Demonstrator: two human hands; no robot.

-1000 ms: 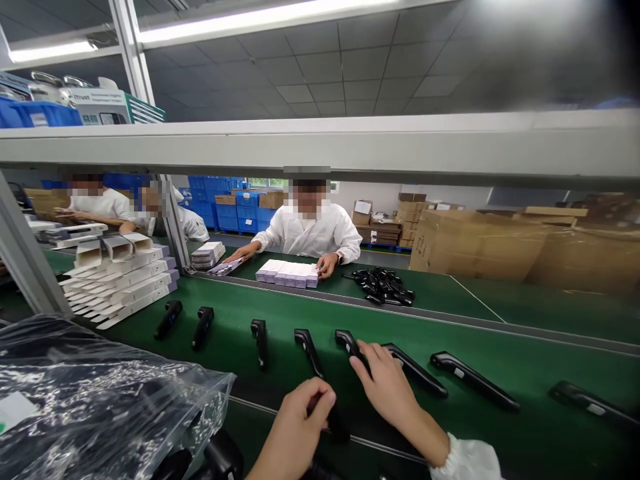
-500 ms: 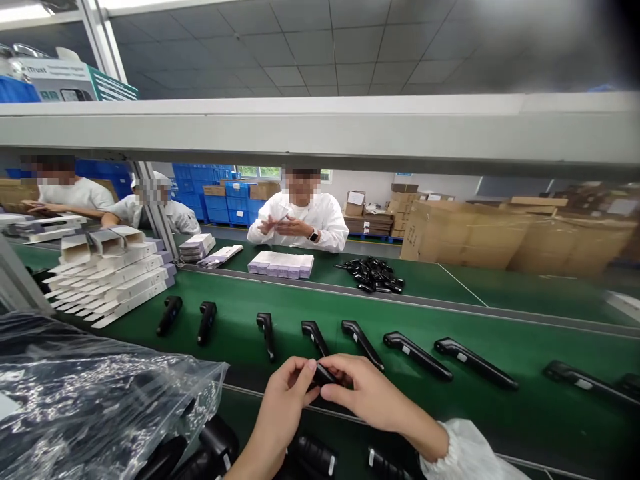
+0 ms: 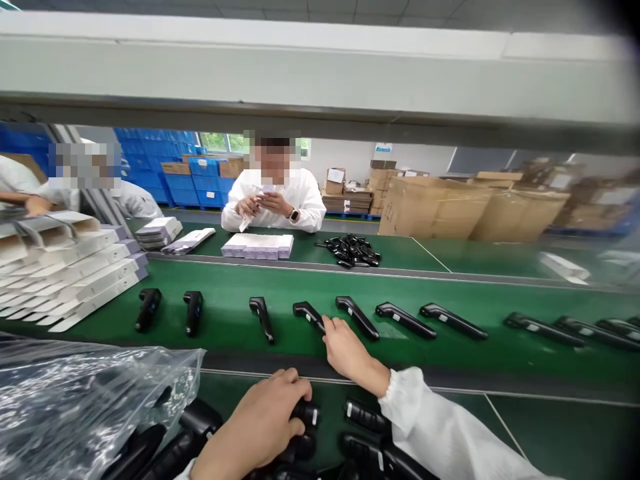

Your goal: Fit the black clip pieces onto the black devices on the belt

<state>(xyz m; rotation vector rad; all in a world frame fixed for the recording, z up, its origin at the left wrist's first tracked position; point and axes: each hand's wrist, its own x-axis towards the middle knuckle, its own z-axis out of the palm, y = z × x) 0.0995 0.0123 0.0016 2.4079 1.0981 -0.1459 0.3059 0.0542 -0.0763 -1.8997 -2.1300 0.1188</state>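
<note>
My right hand [image 3: 350,350] reaches over the green belt. Its fingers are closed at the lower end of a black gun-shaped handheld device [image 3: 306,311], whose head points left. Closer to me, my left hand [image 3: 257,420] curls over a group of similar black devices. Its thumb and fingers are around one black device [image 3: 309,415] with a small white label; part of that device is hidden under the hand. Another black device [image 3: 367,417] lies beside it, below my right forearm.
Several black devices lie spaced along the green belt [image 3: 220,280]. A clear plastic bag [image 3: 100,400] covers the near left. White cartons [image 3: 75,267] are stacked beyond it. Across the belt, a person in white [image 3: 275,200] sits behind purple-white boxes [image 3: 257,247] and a black pile [image 3: 353,250].
My hands were together around a small black piece and are now apart. The right went forward to a device on the belt, the left down to the near devices. The view tilted down.
</note>
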